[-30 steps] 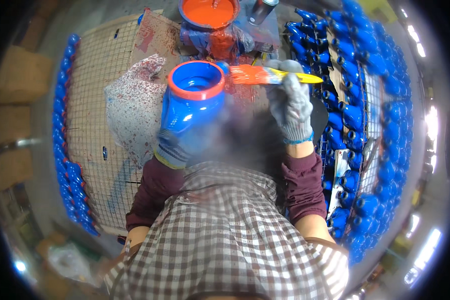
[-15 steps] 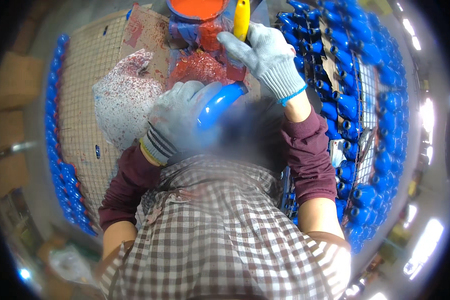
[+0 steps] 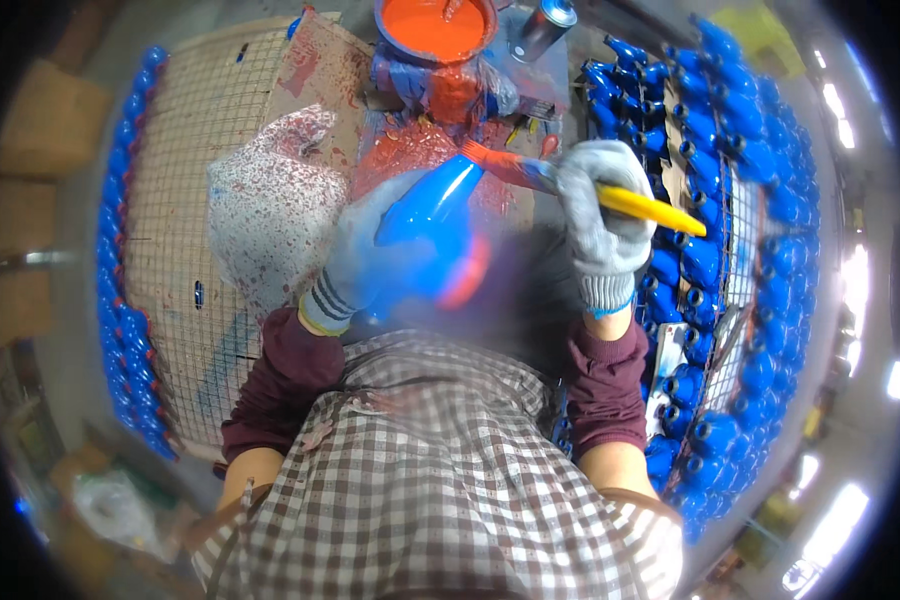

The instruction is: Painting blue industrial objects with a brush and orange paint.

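Grey floor [image 3: 80, 325] down the left side. Brown cardboard boxes [image 3: 48, 130] at far left, one above another. Wire-mesh rack [image 3: 185, 200] nearer in. Bright white light strips [image 3: 836, 526] along right rim; outer edges blurred, dark.

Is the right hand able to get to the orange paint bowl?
Probably yes: the right hand is nearby, holding a brush, and nothing seems to block its way to the bowl; the can stands beside it.

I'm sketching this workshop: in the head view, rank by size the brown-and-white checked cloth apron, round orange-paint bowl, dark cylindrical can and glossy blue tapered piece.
1. Checked apron
2. Blue tapered piece, partly hidden by the left hand; nearness may enlarge it
3. Paint bowl
4. Dark can
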Demonstrator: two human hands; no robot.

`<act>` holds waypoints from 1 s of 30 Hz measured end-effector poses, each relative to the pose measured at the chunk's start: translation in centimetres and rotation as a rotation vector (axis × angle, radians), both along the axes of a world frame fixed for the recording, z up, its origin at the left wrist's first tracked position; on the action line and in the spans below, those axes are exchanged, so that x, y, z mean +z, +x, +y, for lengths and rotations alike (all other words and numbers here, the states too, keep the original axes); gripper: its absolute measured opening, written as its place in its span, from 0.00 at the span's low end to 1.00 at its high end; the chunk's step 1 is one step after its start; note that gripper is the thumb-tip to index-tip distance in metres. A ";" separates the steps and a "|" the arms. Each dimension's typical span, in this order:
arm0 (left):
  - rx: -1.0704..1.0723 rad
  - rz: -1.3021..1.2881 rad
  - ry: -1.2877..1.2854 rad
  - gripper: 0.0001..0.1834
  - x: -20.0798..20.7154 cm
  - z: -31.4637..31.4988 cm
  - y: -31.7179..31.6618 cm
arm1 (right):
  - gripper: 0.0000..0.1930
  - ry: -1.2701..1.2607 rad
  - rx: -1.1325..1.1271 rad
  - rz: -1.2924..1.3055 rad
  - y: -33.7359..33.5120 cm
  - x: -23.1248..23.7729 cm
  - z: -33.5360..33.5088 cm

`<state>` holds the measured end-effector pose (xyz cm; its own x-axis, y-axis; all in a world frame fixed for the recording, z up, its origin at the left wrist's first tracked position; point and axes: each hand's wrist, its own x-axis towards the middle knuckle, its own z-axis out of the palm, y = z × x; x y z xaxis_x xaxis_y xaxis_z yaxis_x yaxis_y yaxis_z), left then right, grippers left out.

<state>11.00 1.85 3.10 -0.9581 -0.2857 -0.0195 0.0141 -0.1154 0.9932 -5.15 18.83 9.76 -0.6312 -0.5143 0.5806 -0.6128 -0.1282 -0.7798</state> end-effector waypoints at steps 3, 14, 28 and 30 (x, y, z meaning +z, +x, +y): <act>-0.016 -0.072 0.443 0.47 -2.9 -0.4 1.4 | 0.06 -0.118 -0.017 -0.110 0.0 -3.5 0.2; -0.213 0.075 1.157 0.44 0.2 3.6 -0.7 | 0.19 -0.536 0.236 -1.364 4.4 -9.4 -4.1; -0.239 -0.007 0.503 0.45 2.2 0.1 -1.7 | 0.12 -0.293 -0.109 -0.574 -3.0 -1.6 0.4; -0.232 0.038 -0.081 0.40 2.8 0.7 -1.6 | 0.12 0.044 -0.276 -0.121 -2.6 1.0 0.3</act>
